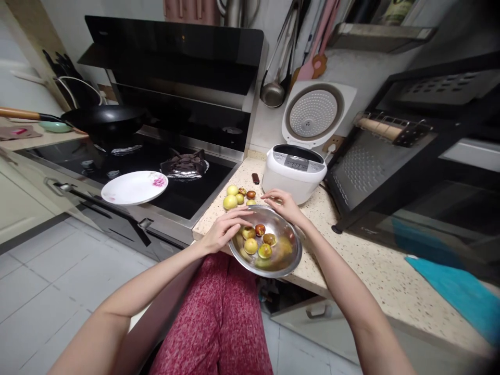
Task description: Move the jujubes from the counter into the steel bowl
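Observation:
A shiny metal bowl (285, 263) stands at the front edge of the counter, its near side jutting past the edge. Inside it lie several jujubes, some yellow-green and one reddish brown (260, 229). My left hand (224, 229) is at the bowl's left rim, fingers stretched out flat over it and thumb apart. Across the far rim reaches my right hand (284, 204), its fingers extended and slightly bent, near more loose jujubes (230, 202) on the counter behind the bowl. No fruit shows in either hand.
Behind the bowl stands a white rice cooker (295, 179), lid raised. On the stove at left are a white flowered plate (133, 188), overhanging the front, and a black wok (107, 117). A black appliance (390, 182) and a teal cloth (453, 286) are at right.

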{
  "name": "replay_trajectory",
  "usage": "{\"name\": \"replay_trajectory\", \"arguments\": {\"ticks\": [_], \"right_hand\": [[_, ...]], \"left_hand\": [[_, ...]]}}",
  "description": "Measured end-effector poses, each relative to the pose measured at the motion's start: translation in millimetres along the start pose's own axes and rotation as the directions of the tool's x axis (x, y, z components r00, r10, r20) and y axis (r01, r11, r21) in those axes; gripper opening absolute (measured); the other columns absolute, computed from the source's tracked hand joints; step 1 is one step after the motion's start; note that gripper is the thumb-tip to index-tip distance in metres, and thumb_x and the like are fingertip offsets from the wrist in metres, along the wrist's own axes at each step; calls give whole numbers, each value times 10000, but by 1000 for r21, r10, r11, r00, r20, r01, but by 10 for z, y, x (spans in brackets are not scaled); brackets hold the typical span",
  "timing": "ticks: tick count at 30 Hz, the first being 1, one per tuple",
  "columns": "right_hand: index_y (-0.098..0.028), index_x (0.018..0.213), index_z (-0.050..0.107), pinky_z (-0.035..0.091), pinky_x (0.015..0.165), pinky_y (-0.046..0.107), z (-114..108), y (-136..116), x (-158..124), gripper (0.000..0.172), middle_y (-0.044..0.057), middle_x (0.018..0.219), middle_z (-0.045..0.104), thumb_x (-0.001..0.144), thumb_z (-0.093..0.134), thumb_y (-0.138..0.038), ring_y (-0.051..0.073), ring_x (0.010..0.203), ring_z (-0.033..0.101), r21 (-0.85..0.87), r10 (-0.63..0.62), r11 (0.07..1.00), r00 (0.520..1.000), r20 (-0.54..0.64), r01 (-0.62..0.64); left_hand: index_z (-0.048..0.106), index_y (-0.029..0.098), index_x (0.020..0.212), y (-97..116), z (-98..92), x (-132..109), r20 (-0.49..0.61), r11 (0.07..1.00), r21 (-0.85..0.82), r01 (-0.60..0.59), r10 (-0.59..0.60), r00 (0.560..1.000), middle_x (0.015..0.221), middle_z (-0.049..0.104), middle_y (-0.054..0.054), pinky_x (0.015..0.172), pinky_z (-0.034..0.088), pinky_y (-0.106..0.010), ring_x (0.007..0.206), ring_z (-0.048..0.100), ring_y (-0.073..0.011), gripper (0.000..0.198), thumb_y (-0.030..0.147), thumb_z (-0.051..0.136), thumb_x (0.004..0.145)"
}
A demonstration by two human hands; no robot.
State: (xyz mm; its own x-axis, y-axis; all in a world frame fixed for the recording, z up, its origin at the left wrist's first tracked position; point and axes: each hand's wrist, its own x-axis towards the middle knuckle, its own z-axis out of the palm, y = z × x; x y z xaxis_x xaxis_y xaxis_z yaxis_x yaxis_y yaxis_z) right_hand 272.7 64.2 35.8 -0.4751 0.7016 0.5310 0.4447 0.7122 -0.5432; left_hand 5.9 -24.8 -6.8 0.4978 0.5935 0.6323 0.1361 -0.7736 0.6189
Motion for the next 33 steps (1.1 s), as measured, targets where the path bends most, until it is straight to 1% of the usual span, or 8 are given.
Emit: {"name": "replay_trajectory", "arguments": {"ticks": [6,9,13,17,21,27,31,33], "right_hand": [[-208,1111,795,582,944,391,78,84,271,235,108,1178,775,947,643,-282,247,1081,731,66,-92,995,972,215,79],[-210,1101,802,557,1016,416,110,94,371,229,106,1174,782,925,660,-241,261,1140,720,84,-123,991,949,290,103],[-188,1116,799,592,915,362,154,114,490,256,109,1133,792,879,703,-215,246,1028,752,97,-110,992,923,369,79],[-167,1029,818,592,870,333,199,157,580,226,112,1045,809,826,783,-261,241,943,764,65,-79,996,910,406,57],[-162,965,829,586,835,315,201,192,600,193,105,978,818,827,788,-291,234,886,771,32,-52,999,901,431,42],[-166,1024,829,586,813,305,182,208,580,234,91,1011,822,824,765,-269,241,909,774,28,-2,1000,881,474,-13],[-177,1061,824,587,875,323,195,197,578,283,87,1063,816,804,781,-287,245,959,769,73,6,996,858,514,-50],[-171,1072,815,591,873,331,190,182,570,306,93,1077,811,792,788,-292,240,952,765,95,2,994,867,499,-57]], "left_hand": [[724,219,1264,-26,13,-28,-7,999,34,-8,8,1000,1502,591,-106,1253,335,-558,1501,431,-306,489,464,338,1091],[724,220,1261,-50,24,-38,-4,998,43,-40,40,999,1497,597,-100,1258,333,-551,1497,440,-297,474,446,344,1092],[725,205,1257,-73,37,-40,11,992,53,-115,114,993,1448,640,-113,1219,400,-533,1458,498,-299,465,436,358,1089],[720,194,1265,-69,46,-28,32,979,86,-184,182,983,1424,658,-121,1200,423,-543,1452,505,-313,464,440,374,1079],[714,198,1275,-74,57,-21,33,974,110,-200,198,980,1434,650,-124,1182,446,-546,1454,502,-320,448,430,391,1069],[714,203,1267,-104,69,-26,18,967,140,-212,212,977,1447,639,-123,1192,431,-571,1445,512,-325,426,418,413,1057],[709,205,1278,-117,72,-38,28,970,135,-204,202,979,1466,622,-127,1229,381,-584,1442,518,-323,437,426,403,1057],[708,204,1281,-123,75,-46,31,971,123,-203,201,979,1470,618,-130,1238,370,-583,1450,511,-322,444,434,400,1059]]}}
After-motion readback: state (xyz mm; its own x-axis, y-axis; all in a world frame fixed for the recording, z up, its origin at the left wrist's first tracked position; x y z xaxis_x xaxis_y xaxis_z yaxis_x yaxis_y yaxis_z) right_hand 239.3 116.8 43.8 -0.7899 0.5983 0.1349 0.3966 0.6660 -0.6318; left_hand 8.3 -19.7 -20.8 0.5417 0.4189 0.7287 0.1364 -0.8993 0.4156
